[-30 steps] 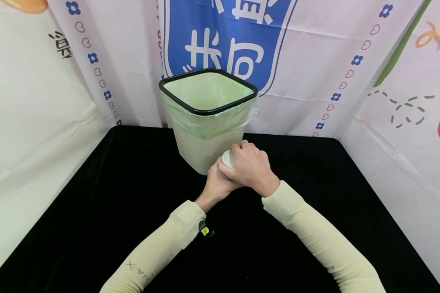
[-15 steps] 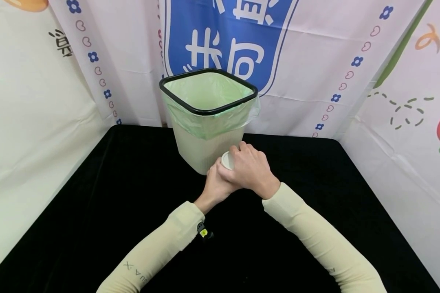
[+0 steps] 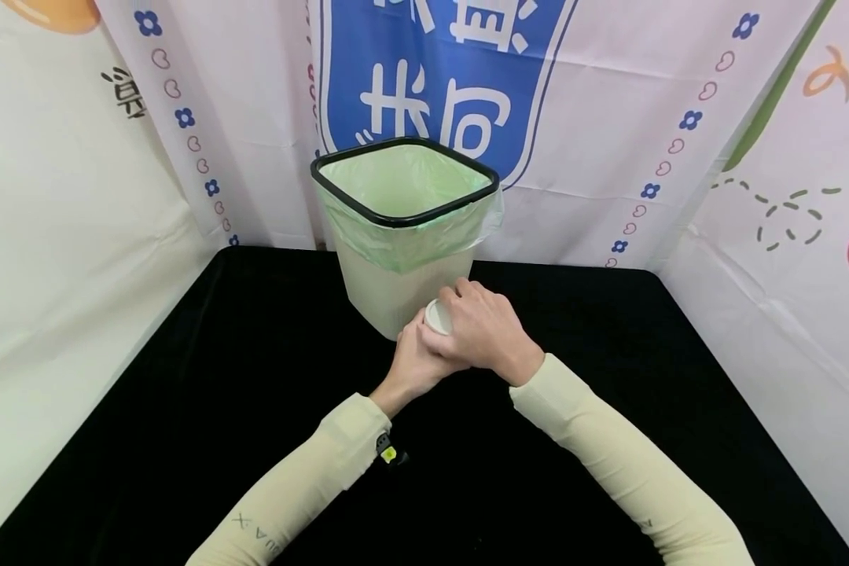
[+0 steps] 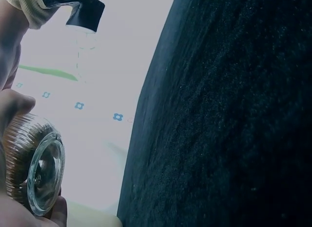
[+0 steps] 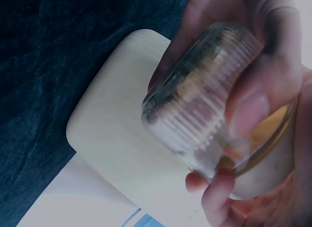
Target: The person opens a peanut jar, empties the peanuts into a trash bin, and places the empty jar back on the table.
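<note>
Low in front of the bin, both hands meet on a ribbed clear glass jar (image 5: 195, 97) with a white lid (image 3: 437, 317). My left hand (image 3: 417, 360) grips the jar's body; its round glass base (image 4: 46, 173) shows in the left wrist view. My right hand (image 3: 484, 330) curls around the lid from the other side. In the right wrist view the jar is tilted, base toward the upper left, with something dark and orange-brown visible through the glass. In the head view the hands hide most of the body.
Just behind the hands stands a pale waste bin (image 3: 396, 287) with a black rim (image 3: 403, 222) and a green bag liner (image 3: 467, 165). A black cloth (image 3: 255, 377) covers the table. Printed white curtains (image 3: 580, 149) enclose the back and sides.
Both hands keep their grip on the jar and have shifted only slightly toward the person. The whole head view has moved a little.
</note>
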`<action>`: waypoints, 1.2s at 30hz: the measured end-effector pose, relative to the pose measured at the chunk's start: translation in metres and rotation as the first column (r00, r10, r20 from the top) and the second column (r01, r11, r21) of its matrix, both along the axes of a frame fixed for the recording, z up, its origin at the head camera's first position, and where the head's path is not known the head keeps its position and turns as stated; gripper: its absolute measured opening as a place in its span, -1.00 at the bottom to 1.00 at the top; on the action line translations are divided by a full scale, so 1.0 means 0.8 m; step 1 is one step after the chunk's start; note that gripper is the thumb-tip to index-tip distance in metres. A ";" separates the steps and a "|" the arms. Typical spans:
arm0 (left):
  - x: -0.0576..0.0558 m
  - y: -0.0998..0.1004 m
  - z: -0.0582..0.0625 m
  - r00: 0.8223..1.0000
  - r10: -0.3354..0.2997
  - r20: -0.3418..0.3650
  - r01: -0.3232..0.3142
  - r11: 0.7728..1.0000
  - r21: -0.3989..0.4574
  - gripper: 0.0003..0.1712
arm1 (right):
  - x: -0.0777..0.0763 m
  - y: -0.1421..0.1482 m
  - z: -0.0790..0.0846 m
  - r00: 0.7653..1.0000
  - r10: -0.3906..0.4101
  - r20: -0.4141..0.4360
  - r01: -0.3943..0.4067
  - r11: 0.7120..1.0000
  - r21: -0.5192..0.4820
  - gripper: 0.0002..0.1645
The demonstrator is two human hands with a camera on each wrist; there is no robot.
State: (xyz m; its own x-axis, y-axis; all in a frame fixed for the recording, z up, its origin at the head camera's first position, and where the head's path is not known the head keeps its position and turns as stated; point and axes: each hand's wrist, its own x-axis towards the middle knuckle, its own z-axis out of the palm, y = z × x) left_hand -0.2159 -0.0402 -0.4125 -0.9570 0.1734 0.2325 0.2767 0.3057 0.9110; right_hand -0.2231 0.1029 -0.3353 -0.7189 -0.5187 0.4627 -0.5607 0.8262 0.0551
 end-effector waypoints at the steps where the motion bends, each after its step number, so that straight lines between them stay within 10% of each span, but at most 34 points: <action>1: 0.001 -0.001 0.000 1.000 -0.010 0.007 0.010 1.000 0.008 0.04 | 0.000 0.000 0.000 1.000 0.007 -0.001 -0.007 1.000 0.004 -0.46; 23: -0.001 -0.012 -0.002 0.987 -0.158 -0.033 0.160 0.981 0.112 0.00 | -0.002 0.009 0.006 0.990 0.140 0.026 -0.141 0.989 0.046 -0.39; 36: 0.000 -0.009 -0.004 0.991 -0.134 0.000 0.133 0.987 0.086 -0.13 | 0.010 0.003 0.032 0.989 -0.086 0.117 0.067 0.985 0.158 -0.15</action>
State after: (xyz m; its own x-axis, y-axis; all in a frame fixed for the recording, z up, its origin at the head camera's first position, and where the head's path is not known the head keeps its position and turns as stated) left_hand -0.2160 -0.0476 -0.4157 -0.9279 0.2793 0.2468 0.3048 0.1873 0.9338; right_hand -0.2155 0.1051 -0.3098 -0.8057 -0.5179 0.2875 -0.5064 0.8540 0.1192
